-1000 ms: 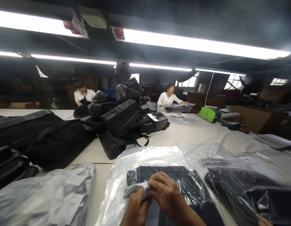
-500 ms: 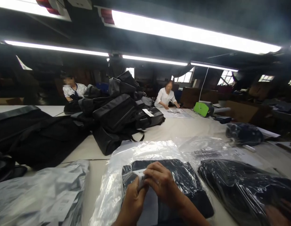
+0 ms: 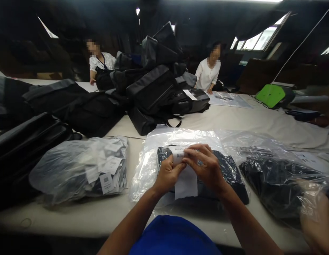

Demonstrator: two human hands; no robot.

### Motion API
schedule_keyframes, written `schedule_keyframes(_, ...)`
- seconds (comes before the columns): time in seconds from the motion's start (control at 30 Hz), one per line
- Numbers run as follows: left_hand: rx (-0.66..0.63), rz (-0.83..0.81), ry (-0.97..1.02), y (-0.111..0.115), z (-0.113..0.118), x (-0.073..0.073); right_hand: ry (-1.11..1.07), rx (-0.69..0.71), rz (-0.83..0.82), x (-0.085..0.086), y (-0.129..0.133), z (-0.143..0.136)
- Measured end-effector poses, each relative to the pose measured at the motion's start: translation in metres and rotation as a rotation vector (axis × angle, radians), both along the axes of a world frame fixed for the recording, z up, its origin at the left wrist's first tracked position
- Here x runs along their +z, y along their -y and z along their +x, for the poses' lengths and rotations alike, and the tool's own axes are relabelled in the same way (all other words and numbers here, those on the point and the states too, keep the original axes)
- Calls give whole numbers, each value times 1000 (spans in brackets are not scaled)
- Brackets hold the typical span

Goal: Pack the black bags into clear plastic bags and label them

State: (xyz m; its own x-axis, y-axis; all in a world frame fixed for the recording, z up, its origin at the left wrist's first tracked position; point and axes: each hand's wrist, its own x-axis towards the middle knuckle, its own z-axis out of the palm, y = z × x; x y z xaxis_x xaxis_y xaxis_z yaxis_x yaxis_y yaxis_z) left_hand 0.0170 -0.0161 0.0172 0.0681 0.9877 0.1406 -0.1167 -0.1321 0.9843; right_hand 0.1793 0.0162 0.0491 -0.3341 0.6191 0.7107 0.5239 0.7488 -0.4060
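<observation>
My left hand (image 3: pixel 166 175) is closed around a roll of barcode labels (image 3: pixel 178 153), thumb pressed on its side. My right hand (image 3: pixel 207 166) pinches at the roll's right edge; whether a label has lifted off is hidden by the fingers. A white paper strip (image 3: pixel 186 186) hangs below the roll between my hands. Underneath lies a dark folded item (image 3: pixel 232 173) in a clear plastic bag (image 3: pixel 144 170), flat on the table. Both hands are just over this bag.
A clear bag of paper tags (image 3: pixel 108 166) lies to the left. Black bags (image 3: pixel 151 88) are heaped behind. At right, another person's hand (image 3: pixel 316 205) touches a plastic-wrapped dark item (image 3: pixel 273 180). Two people stand across the table (image 3: pixel 233 117), near a green machine (image 3: pixel 271 95).
My view has tilted down, bringing my forearms and blue clothing into sight. Both hands stay on the label roll, whose barcodes now show. The co-worker's hand at right has come further into view.
</observation>
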Motion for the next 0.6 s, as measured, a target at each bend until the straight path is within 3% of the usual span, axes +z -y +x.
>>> schedule_keyframes(0.27,63,240,-360,-3,-15,-14,-42,119,-193,-2,-5,-6)
schedule_keyframes(0.43,22,299,-381,-4,-22,-24,-57,143,-273,-9,-5,-9)
schedule_keyframes(0.6,82,345,-394,-3,-21,-28,-70,113,-216,-12,-3,-11)
